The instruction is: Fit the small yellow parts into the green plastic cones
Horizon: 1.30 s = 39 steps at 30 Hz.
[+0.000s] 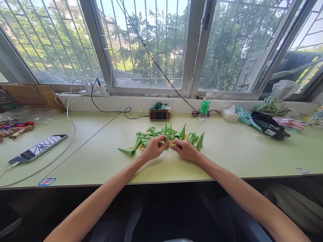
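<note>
A heap of green cone-shaped plastic spikes (161, 134) lies on the pale green table (239, 151), with small yellow pieces mixed in. My left hand (152, 148) is closed on one green spike (167, 137) at the front of the heap. My right hand (185, 149) meets it from the right, fingers pinched on a small yellow piece (173, 143). The two hands touch at the fingertips. One green spike (127, 151) lies apart on its side, left of my left hand.
A phone (37, 148) on a white cable lies at the left. A green bottle (204, 107), a tissue box (229, 114), a black strap (270, 126) and a small dark box (159, 115) stand along the window sill. Cardboard (32, 92) sits far left.
</note>
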Each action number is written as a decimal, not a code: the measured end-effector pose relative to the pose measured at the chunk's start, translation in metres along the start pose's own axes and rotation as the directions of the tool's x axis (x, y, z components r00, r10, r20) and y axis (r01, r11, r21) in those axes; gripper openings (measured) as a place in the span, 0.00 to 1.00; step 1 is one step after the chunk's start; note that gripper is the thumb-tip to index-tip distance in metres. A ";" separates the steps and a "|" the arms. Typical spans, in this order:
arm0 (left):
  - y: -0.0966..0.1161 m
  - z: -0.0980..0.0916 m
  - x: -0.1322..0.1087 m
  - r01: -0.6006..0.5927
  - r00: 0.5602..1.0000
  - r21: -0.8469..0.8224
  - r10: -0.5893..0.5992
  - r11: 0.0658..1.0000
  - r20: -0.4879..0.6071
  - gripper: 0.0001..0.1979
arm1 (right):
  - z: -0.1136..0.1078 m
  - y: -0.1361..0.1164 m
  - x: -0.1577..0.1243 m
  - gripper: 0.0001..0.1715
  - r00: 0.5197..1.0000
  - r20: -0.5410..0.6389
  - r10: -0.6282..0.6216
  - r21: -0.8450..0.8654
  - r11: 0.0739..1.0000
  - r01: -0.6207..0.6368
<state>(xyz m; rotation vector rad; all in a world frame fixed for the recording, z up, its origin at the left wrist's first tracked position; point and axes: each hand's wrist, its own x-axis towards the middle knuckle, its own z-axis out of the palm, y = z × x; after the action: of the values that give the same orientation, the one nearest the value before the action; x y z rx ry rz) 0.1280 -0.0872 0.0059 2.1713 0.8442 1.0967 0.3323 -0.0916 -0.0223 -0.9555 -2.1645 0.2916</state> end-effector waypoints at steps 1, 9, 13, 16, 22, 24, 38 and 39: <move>0.000 0.000 0.000 0.002 1.000 0.001 -0.002 1.000 0.002 0.14 | 0.000 0.000 0.000 0.15 1.000 0.001 -0.007 -0.004 1.000 0.007; 0.000 0.000 0.000 0.001 1.000 0.000 -0.001 1.000 0.007 0.14 | -0.001 -0.001 0.001 0.20 0.999 0.022 -0.032 -0.014 0.999 0.032; 0.000 0.000 0.000 0.012 1.000 0.001 -0.012 1.000 0.013 0.14 | -0.001 -0.001 0.001 0.20 0.999 0.022 -0.039 -0.015 0.999 0.039; 0.000 0.000 0.000 0.015 1.000 0.008 -0.015 1.000 0.016 0.14 | -0.001 -0.002 0.001 0.21 0.999 0.021 -0.042 -0.015 0.999 0.042; -0.001 0.000 0.000 0.000 1.000 0.020 0.000 1.000 0.018 0.15 | -0.003 -0.003 0.001 0.22 0.999 0.034 -0.024 -0.040 0.999 0.025; 0.000 0.000 0.000 -0.001 1.000 0.013 0.001 1.000 0.017 0.15 | -0.002 -0.003 0.001 0.21 1.000 0.027 -0.014 -0.037 0.999 0.015; 0.000 0.000 -0.001 0.013 0.999 0.035 -0.014 0.999 0.031 0.13 | -0.001 -0.001 0.001 0.20 0.999 0.039 -0.027 -0.021 0.999 0.028; 0.000 0.000 -0.001 0.011 0.999 0.036 -0.012 0.999 0.034 0.13 | -0.002 -0.001 0.001 0.20 0.999 0.040 -0.027 -0.021 0.999 0.028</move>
<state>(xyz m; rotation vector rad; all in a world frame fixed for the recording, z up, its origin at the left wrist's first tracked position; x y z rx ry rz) 0.1274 -0.0877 0.0052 2.2054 0.8657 1.0439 0.3326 -0.0918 -0.0203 -0.9381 -2.2197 0.2769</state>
